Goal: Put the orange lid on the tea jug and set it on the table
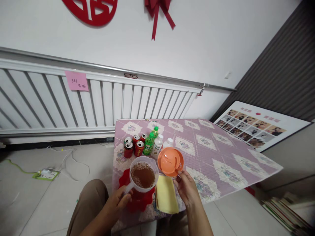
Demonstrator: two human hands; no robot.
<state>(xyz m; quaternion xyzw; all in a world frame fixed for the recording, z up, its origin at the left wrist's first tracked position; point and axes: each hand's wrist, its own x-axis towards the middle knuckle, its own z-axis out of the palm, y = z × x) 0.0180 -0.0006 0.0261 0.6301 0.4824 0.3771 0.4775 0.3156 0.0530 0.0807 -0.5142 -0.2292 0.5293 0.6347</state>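
My left hand (120, 201) is closed round the handle of a clear plastic jug (156, 170), held above a red scalloped dish (140, 204). Brown, frothy liquid (143, 176) is in the jug. Between thumb and fingers, my right hand (185, 185) holds the edge of a round orange lid (169, 160), just right of the jug's rim. A folded yellow cloth (166, 196) lies on the table below the lid, between my hands.
Several drink cans (139, 149), green bottles (148, 144) and white bottles (157, 146) stand behind the jug on the flowered tablecloth (204, 147). A white radiator (137, 101) runs along the wall. A photo board (292, 127) leans at the right.
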